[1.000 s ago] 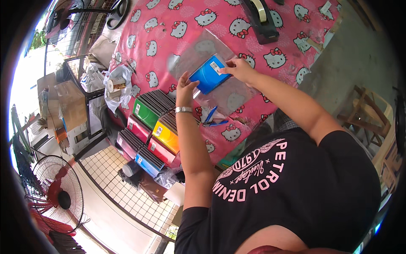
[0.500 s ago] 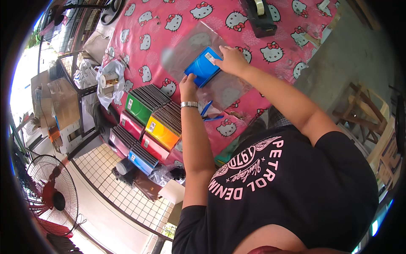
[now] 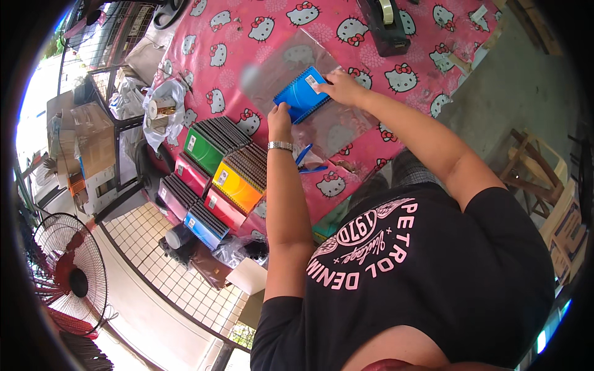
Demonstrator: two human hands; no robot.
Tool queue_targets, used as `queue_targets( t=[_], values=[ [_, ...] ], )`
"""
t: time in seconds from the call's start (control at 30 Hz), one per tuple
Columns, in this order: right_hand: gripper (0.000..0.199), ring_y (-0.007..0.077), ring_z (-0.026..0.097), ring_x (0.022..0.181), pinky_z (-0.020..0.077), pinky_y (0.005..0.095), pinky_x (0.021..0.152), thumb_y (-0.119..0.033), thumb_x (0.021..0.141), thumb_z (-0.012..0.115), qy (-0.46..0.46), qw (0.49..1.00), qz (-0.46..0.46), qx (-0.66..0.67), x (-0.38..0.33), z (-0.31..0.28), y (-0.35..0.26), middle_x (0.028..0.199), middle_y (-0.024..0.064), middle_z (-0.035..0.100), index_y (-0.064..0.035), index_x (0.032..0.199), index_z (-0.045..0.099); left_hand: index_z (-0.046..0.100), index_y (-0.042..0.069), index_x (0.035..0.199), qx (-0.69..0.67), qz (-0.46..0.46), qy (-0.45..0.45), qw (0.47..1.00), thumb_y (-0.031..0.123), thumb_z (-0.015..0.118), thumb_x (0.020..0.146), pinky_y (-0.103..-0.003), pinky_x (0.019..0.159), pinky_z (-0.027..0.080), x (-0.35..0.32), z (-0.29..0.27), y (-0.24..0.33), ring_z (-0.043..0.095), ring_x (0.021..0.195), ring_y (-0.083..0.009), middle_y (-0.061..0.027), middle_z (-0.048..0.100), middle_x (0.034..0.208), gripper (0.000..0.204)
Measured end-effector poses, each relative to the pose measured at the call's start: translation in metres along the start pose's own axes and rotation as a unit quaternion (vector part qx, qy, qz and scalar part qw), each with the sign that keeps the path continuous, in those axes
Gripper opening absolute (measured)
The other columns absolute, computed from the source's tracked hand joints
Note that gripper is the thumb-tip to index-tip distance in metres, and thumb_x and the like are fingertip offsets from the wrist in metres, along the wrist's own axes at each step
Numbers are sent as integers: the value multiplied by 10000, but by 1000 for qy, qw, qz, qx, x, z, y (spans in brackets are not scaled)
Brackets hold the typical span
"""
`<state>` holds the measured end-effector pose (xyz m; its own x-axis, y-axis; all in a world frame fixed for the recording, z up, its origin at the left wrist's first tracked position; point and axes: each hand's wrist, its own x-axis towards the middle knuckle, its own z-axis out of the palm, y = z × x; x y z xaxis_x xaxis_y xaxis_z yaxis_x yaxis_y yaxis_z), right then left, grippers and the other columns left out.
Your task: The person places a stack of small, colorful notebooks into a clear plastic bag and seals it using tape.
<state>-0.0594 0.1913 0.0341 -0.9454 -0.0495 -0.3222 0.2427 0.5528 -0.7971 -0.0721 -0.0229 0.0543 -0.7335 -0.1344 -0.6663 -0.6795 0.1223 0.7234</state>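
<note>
A blue spiral notebook [image 3: 302,99] lies tilted on a clear plastic sheet or bag [image 3: 272,69] over the pink table cover. My left hand [image 3: 280,119] grips its lower left corner, thumb on the cover. At the upper right end, my right hand [image 3: 344,88] holds the notebook near its white label, fingers at the edge. Blue-handled scissors or cutters [image 3: 306,162] rest just right of my left wrist. Left of my left forearm stand rows of spiral notebooks: green [image 3: 204,148], yellow [image 3: 237,185] and other colours.
A black tape dispenser [image 3: 387,31] sits at the table's far side. A white plastic bag [image 3: 162,117] holding a roll hangs by the left edge. Beyond are cardboard boxes [image 3: 90,139] and a standing fan [image 3: 77,281]. A wooden stool [image 3: 538,167] stands at right.
The view has shifted slightly. Both hands keep their hold on the blue notebook, which has turned a little and lies nearly in the same place on the plastic.
</note>
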Motion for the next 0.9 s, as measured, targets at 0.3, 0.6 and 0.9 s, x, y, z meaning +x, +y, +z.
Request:
queue_targets(
  t=[0.3, 0.6, 0.9],
  values=[
    [264, 266, 577, 922, 460, 404, 825, -285, 763, 705, -27, 937, -331, -112, -103, 45, 1, 906, 78, 582, -92, 910, 603, 580, 47, 1095, 482, 291, 158, 811, 112, 692, 750, -442, 867, 427, -102, -19, -108, 542, 960, -354, -158, 582, 1025, 369],
    [224, 273, 574, 1039, 480, 424, 831, -228, 746, 708, -173, 932, -227, -222, -80, 70, 3, 976, 82, 601, -93, 910, 637, 576, 12, 976, 291, 307, 138, 895, -57, 594, 756, -387, 822, 466, -123, -46, -127, 571, 911, -326, -138, 563, 956, 231],
    [229, 250, 584, 960, 448, 412, 803, -276, 762, 687, -86, 882, -358, -293, -108, 83, -9, 975, 54, 591, -126, 914, 604, 557, 5, 1023, 203, 191, 121, 953, 55, 585, 906, -310, 712, 481, -129, -46, -142, 571, 765, -167, -76, 609, 890, 130]
  ],
)
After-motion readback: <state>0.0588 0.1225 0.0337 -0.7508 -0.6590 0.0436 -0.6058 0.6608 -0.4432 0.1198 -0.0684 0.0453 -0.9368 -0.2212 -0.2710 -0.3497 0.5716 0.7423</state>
